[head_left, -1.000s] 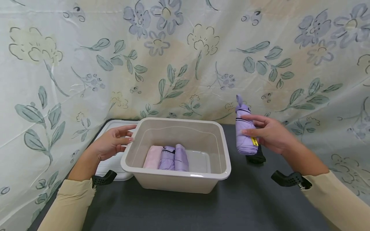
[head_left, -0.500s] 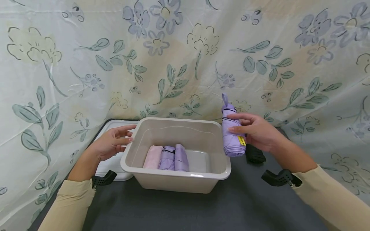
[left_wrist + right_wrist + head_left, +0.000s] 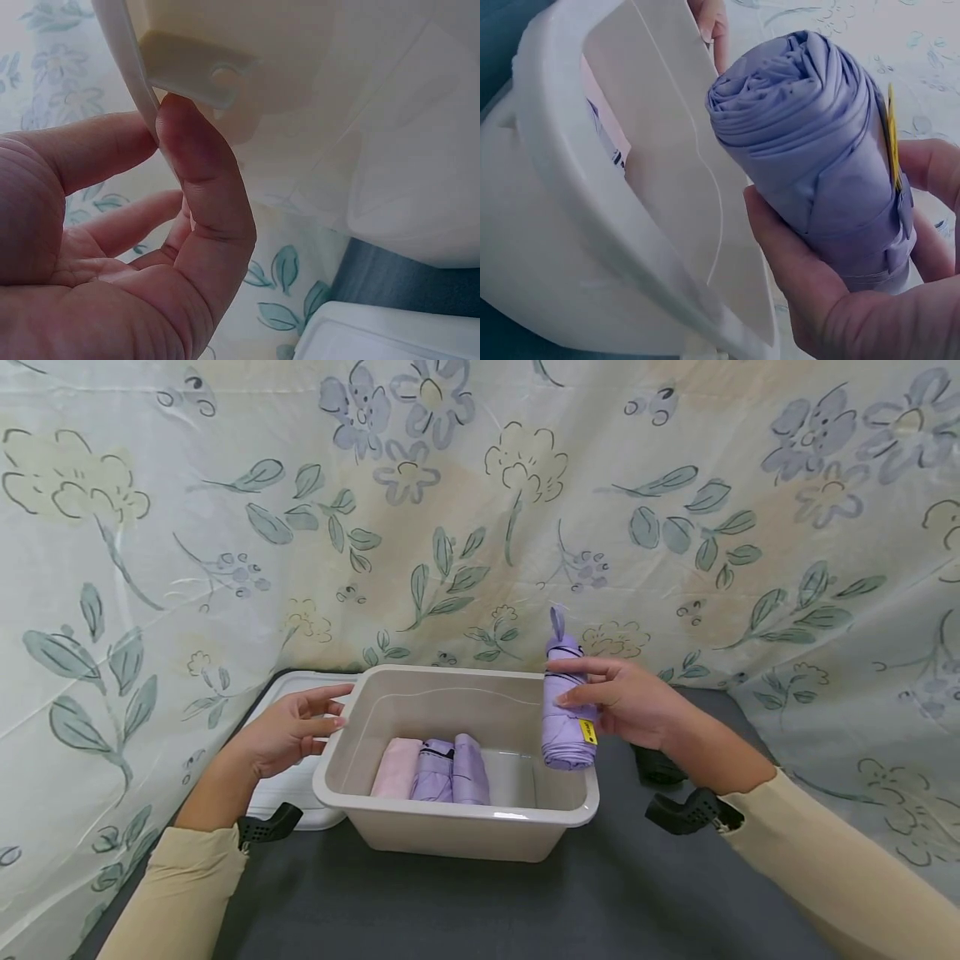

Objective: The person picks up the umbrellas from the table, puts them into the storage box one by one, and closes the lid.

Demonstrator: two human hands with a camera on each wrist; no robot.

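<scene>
My right hand [image 3: 630, 702] holds a rolled purple fabric bundle [image 3: 566, 718] upright, thumb on one side and fingers on the other. The bundle has a loop on top, thin dark bands and a yellow tag; its coiled end [image 3: 772, 90] faces the right wrist camera. It hangs over the right rim of a beige plastic bin [image 3: 457, 842]. My left hand [image 3: 288, 732] pinches the bin's left rim [image 3: 135, 71] between thumb and fingers. Inside the bin, a pink roll [image 3: 397, 768] and two purple rolls, one banded [image 3: 433, 772] and one plainer [image 3: 471, 770], stand side by side.
A white lid [image 3: 288, 793] lies on the dark table [image 3: 420, 910], partly under the bin's left side. A black rolled item [image 3: 656, 766] lies to the right, partly hidden by my right arm. Floral cloth [image 3: 450, 527] hangs behind.
My right hand has carried the purple bundle leftward, from beside the bin to over its right rim. My left hand and the bin have stayed put.
</scene>
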